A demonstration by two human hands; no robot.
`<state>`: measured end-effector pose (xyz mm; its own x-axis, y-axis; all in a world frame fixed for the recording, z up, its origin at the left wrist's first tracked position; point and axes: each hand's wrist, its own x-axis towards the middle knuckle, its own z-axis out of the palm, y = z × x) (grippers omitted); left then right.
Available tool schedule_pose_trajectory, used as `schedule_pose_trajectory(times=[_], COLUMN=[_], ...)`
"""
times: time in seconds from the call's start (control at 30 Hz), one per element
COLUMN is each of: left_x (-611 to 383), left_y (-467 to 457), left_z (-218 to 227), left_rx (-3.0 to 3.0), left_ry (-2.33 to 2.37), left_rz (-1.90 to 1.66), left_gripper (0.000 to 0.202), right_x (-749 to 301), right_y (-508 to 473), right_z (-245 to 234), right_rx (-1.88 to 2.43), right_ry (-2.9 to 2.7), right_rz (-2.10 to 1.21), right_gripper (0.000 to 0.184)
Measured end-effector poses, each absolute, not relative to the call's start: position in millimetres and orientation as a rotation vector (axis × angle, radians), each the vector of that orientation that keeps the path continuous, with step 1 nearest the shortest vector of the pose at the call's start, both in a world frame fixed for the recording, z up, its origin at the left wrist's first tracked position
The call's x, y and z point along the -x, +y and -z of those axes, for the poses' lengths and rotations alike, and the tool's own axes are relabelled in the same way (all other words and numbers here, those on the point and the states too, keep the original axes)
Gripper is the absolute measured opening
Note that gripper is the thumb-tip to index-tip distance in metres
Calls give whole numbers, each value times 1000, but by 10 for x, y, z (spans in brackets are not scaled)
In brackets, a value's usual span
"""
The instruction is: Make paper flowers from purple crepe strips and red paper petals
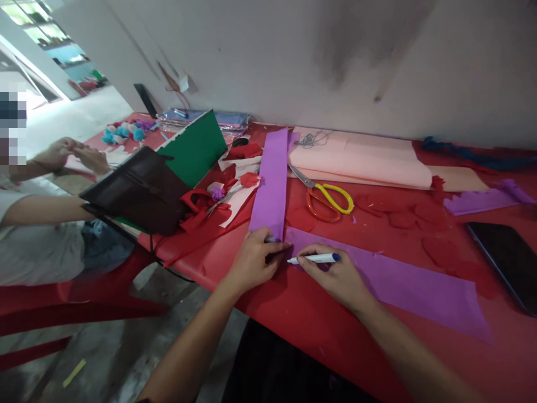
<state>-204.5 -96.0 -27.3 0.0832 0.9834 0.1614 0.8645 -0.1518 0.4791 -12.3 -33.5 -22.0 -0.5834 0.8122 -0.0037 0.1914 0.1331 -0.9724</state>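
Centrally, the right hand (335, 275) pinches a marker (322, 258); the left hand (254, 260) rests at a purple strip (271, 187), grip unclear.

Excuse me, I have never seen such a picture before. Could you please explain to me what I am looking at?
There is no machine here. One camera, worn on a person's head, looks forward and down at their own bare hands. The right hand holds a marker over one end of a purple strip. The left hand is at the near end of another strip; whether it grips something is unclear. On the red table also lie scissors, pink paper and a phone. At the picture's left, another person sits with both hands raised.
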Motion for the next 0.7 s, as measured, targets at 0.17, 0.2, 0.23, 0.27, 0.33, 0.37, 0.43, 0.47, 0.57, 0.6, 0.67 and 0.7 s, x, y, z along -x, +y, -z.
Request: schedule_pose_trajectory(times=[0.17,0.2,0.23,0.27,0.33,0.37,0.43,0.47,0.57,0.6,0.67,0.7], left_x=[2045,2045,2046,2046,2047,2047,2046,2046,2045,2045,2045,2045], left_y=[-966,-966,-966,-966,-965,-964,-964,-963,-964,-965,-965,-965], left_z=[271,273,275,278,285,288,293,295,294,292,288,287], left_rx=[-2113,-2110,-2105,-2102,-2100,-2100,-2106,-2109,-2113,-2112,-2109,-2110], left_ry=[1848,1847,1845,1845,1847,1850,1853,1852,1849,1846,1843,1842], left_rz=[-671,-672,-673,-676,-678,-681,-692,-695,-702,-701,-708,-713], left_gripper=[31,31,31,31,31,30,30,30,29,29,30,29], right_x=[139,140,141,141,143,144,147,148,147,146,144,144], right_y=[-331,-331,-332,-332,-333,-334,-334,-334,-331,-330,-329,-329], right_z=[218,220,223,225,226,224,220,218,217,219,221,220], right_rx=[967,965,960,956,955,957,963,965,968,968,968,970], right_ry=[-1858,-1859,-1863,-1869,-1877,-1875,-1874,-1879,-1909,-1914,-1914,-1911], right_rz=[-1463,-1451,-1439,-1429,-1420,-1419,-1417,-1413,-1398,-1394,-1396,-1397], right_gripper=[9,9,9,9,9,9,8,8,9,9,9,9])
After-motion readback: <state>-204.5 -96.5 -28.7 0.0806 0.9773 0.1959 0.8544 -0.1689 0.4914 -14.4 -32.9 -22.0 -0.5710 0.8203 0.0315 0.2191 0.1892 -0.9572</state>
